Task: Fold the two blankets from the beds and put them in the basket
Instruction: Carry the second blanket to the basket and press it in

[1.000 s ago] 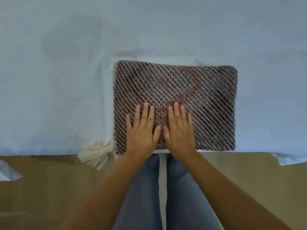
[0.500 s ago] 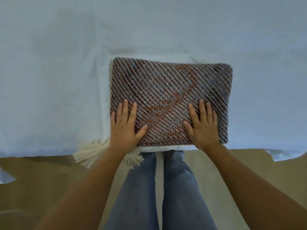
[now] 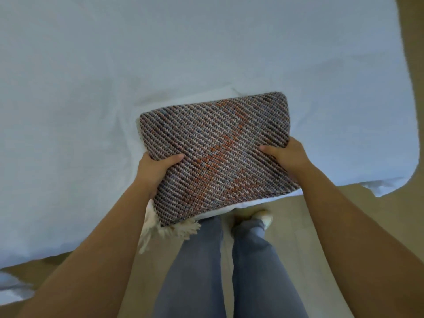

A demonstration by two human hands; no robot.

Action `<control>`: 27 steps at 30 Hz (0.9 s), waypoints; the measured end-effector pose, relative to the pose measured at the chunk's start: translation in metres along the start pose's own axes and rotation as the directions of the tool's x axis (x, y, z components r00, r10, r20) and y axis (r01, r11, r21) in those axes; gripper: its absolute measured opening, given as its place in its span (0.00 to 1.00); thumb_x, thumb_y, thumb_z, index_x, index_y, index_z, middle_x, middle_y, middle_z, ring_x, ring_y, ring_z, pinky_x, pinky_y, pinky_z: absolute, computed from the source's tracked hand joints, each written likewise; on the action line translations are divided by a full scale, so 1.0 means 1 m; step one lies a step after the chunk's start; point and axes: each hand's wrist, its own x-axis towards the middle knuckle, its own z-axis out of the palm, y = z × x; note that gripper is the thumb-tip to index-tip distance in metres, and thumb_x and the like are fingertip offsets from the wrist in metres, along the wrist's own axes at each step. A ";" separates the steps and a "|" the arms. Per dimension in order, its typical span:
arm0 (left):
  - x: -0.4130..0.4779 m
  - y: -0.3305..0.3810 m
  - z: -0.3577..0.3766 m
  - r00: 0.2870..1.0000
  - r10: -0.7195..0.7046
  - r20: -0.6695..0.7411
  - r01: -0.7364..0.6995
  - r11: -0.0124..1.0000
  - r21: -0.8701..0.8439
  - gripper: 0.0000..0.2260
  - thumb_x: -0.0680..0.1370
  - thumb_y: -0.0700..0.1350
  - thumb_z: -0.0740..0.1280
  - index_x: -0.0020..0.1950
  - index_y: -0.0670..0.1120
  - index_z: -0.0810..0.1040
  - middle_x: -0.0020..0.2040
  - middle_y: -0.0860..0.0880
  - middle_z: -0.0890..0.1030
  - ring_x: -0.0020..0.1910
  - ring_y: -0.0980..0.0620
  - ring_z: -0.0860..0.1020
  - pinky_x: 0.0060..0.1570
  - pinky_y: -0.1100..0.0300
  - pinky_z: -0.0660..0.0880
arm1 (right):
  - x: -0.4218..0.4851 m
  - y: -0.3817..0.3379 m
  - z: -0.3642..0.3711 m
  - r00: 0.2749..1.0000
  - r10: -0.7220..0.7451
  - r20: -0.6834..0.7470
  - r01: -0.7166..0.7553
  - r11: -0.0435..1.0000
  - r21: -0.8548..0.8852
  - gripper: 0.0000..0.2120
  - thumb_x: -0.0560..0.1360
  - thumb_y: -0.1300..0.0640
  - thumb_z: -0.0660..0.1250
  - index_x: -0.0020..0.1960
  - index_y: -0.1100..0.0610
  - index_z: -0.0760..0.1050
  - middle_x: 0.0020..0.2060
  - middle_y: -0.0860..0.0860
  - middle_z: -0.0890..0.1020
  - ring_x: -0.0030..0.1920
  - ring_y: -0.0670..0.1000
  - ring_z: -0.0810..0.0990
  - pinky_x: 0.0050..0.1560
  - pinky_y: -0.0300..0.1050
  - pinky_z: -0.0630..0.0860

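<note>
A folded woven blanket point(image 3: 215, 152), brown-grey with orange patches and a cream fringe at its near left corner, is held at the near edge of the bed, partly out over the floor. My left hand point(image 3: 153, 167) grips its left edge, thumb on top and fingers hidden underneath. My right hand point(image 3: 286, 154) grips the right edge the same way. A white folded layer shows under the blanket's near and far edges. No basket is in view.
The bed point(image 3: 91, 99) with its pale blue-white sheet fills the upper view; its corner is at the right. Tan floor point(image 3: 367, 203) lies below and to the right. My legs in jeans point(image 3: 195, 271) stand by the bed's edge.
Both hands went from lying flat on top of the blanket to gripping its left and right edges. The blanket has come toward me and now sits at an angle.
</note>
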 end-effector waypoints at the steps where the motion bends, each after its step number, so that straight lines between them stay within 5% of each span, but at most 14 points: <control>1: -0.005 0.003 0.002 1.000 -0.014 0.007 0.014 1.000 -0.007 0.36 0.60 0.48 0.80 0.65 0.45 0.72 0.61 0.46 0.78 0.54 0.46 0.79 0.57 0.49 0.75 | -0.006 0.000 -0.005 1.000 -0.003 0.022 0.003 1.000 0.025 0.28 0.66 0.54 0.76 0.63 0.58 0.73 0.60 0.55 0.79 0.49 0.51 0.78 0.51 0.43 0.72; 6: -0.042 0.019 0.025 0.999 0.043 0.010 -0.044 0.994 0.100 0.31 0.60 0.48 0.80 0.60 0.44 0.75 0.57 0.45 0.80 0.48 0.47 0.80 0.53 0.52 0.76 | -0.051 0.015 -0.033 0.994 -0.105 -0.028 0.103 0.992 -0.077 0.20 0.69 0.53 0.72 0.58 0.57 0.75 0.54 0.53 0.81 0.52 0.53 0.79 0.54 0.45 0.73; 13: -0.134 0.013 0.129 0.957 0.134 0.258 -0.214 0.925 0.314 0.27 0.62 0.47 0.79 0.58 0.44 0.76 0.56 0.45 0.81 0.48 0.46 0.80 0.53 0.51 0.77 | -0.156 0.117 -0.133 0.946 0.036 -0.322 0.002 0.993 0.117 0.22 0.69 0.53 0.73 0.61 0.56 0.74 0.57 0.54 0.80 0.56 0.56 0.79 0.56 0.48 0.73; 18: -0.231 -0.021 0.242 0.856 0.165 0.490 -0.403 0.807 0.431 0.32 0.61 0.48 0.80 0.62 0.44 0.74 0.58 0.45 0.79 0.52 0.45 0.79 0.57 0.50 0.75 | -0.248 0.227 -0.217 0.825 0.207 -0.526 -0.092 0.967 0.236 0.25 0.69 0.50 0.73 0.62 0.57 0.71 0.57 0.55 0.80 0.56 0.58 0.78 0.56 0.51 0.74; 23: -0.338 -0.072 0.347 0.720 0.114 0.685 -0.553 0.691 0.466 0.28 0.60 0.50 0.80 0.56 0.47 0.76 0.54 0.46 0.81 0.46 0.48 0.80 0.52 0.53 0.76 | -0.347 0.338 -0.280 0.676 0.367 -0.639 -0.106 0.906 0.410 0.23 0.70 0.49 0.72 0.61 0.56 0.72 0.57 0.54 0.81 0.54 0.57 0.79 0.51 0.46 0.75; 27: -0.424 -0.122 0.428 0.558 0.065 0.828 -0.690 0.591 0.418 0.24 0.58 0.51 0.80 0.51 0.52 0.78 0.49 0.51 0.82 0.46 0.49 0.80 0.56 0.50 0.76 | -0.427 0.420 -0.311 0.507 0.511 -0.694 -0.090 0.833 0.546 0.23 0.70 0.50 0.72 0.62 0.56 0.74 0.56 0.53 0.81 0.54 0.56 0.80 0.49 0.43 0.73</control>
